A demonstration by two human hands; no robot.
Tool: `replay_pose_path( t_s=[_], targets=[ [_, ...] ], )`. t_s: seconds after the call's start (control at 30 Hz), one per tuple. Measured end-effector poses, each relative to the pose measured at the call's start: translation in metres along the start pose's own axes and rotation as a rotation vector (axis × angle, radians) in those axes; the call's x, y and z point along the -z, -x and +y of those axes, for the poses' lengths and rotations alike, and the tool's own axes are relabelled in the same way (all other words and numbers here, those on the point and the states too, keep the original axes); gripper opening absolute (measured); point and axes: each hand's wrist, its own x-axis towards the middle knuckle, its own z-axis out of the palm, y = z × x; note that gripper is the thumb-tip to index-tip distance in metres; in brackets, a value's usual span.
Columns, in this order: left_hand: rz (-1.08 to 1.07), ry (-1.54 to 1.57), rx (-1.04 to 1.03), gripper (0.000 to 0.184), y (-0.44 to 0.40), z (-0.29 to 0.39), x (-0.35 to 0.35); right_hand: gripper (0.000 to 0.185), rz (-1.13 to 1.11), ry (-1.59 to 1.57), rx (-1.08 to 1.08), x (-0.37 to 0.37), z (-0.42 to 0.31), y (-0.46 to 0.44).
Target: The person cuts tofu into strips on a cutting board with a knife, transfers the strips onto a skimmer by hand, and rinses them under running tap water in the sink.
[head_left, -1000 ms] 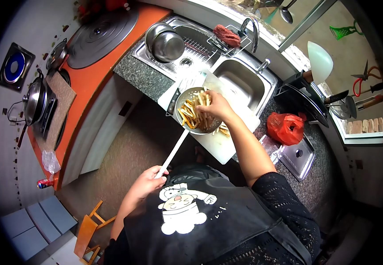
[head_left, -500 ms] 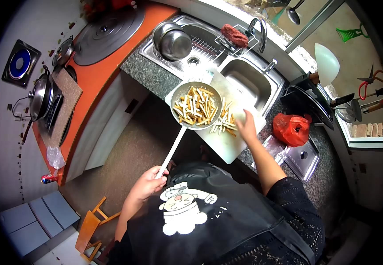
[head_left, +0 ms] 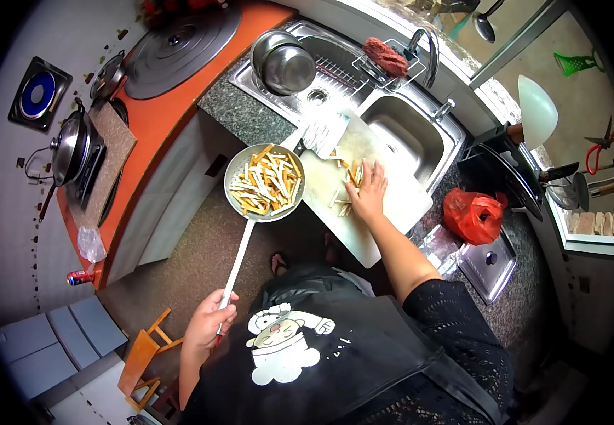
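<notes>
My left hand (head_left: 209,319) is closed around the handle of a long-handled strainer (head_left: 239,256). Its round bowl holds a heap of cut food strips (head_left: 268,183), white inside with yellow-brown edges. The bowl is off the left edge of a pale cutting board (head_left: 343,232). On that board my right hand (head_left: 369,191) lies palm down with fingers apart, touching a small group of loose strips (head_left: 353,172); its palm hides some of them. Near the board's upper left corner is a dark-handled utensil (head_left: 304,149), partly washed out by glare.
Behind the board are a double sink (head_left: 409,138) and metal bowls (head_left: 287,69). A red plastic bag (head_left: 472,214) and a rectangular lid (head_left: 489,263) are on the right counter. To the left, an orange counter (head_left: 172,88) carries a lidded pan (head_left: 70,151).
The strainer has moved left, away from over the board, with the strips in it. My right hand has moved left onto the loose strips, and fewer of them show on the board.
</notes>
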Motion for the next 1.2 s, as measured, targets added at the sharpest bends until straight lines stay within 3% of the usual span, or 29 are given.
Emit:
replay_pose_path(
  t_s=[0.13, 0.17, 0.27, 0.3, 0.43, 0.57, 0.73, 0.83, 0.93, 0.97, 1.07, 1.13, 1.2],
  targets=[
    [0.045, 0.035, 0.039, 0.020, 0.010, 0.007, -0.007, 0.079, 0.085, -0.021, -0.040, 0.000, -0.024, -0.041],
    [0.051, 0.047, 0.038, 0.020, 0.010, 0.006, -0.008, 0.066, 0.200, 0.037, -0.034, -0.005, -0.032, -0.047],
    [0.051, 0.052, 0.047, 0.020, 0.012, 0.004, -0.009, 0.056, -0.045, 0.210, -0.013, 0.006, -0.061, -0.059],
    [0.042, 0.060, 0.048, 0.020, 0.013, 0.004, -0.010, 0.038, -0.012, 0.201, 0.042, 0.001, -0.060, -0.063],
    [0.028, 0.066, 0.043, 0.019, 0.014, -0.003, -0.009, 0.011, -0.288, 0.094, 0.417, 0.005, -0.028, -0.077],
    [0.014, 0.060, 0.029, 0.019, 0.016, -0.013, -0.004, 0.020, -0.616, 0.200, 0.667, 0.053, -0.016, -0.072],
    [0.025, 0.028, 0.034, 0.019, 0.011, -0.013, -0.010, 0.040, -0.479, 0.180, 0.966, 0.044, -0.031, -0.050],
    [0.021, 0.010, 0.025, 0.018, 0.005, -0.007, -0.015, 0.028, -0.513, 0.275, 1.006, 0.034, -0.033, -0.046],
    [0.009, 0.023, 0.030, 0.017, 0.004, -0.007, -0.015, 0.025, -0.585, 0.331, 0.907, 0.046, -0.014, -0.053],
    [0.002, 0.030, 0.031, 0.017, 0.003, -0.007, -0.015, 0.031, -0.598, 0.425, 0.870, 0.050, -0.005, -0.053],
    [-0.014, 0.028, 0.027, 0.018, 0.001, -0.008, -0.013, 0.051, -0.602, 0.227, 0.847, 0.087, -0.006, -0.060],
    [-0.016, 0.024, 0.027, 0.018, 0.000, -0.009, -0.016, 0.111, -0.728, 0.410, 0.643, 0.100, -0.010, -0.069],
    [-0.020, 0.024, 0.043, 0.018, 0.000, -0.006, -0.018, 0.132, -0.828, 0.452, 0.535, 0.102, -0.013, -0.078]
  ],
)
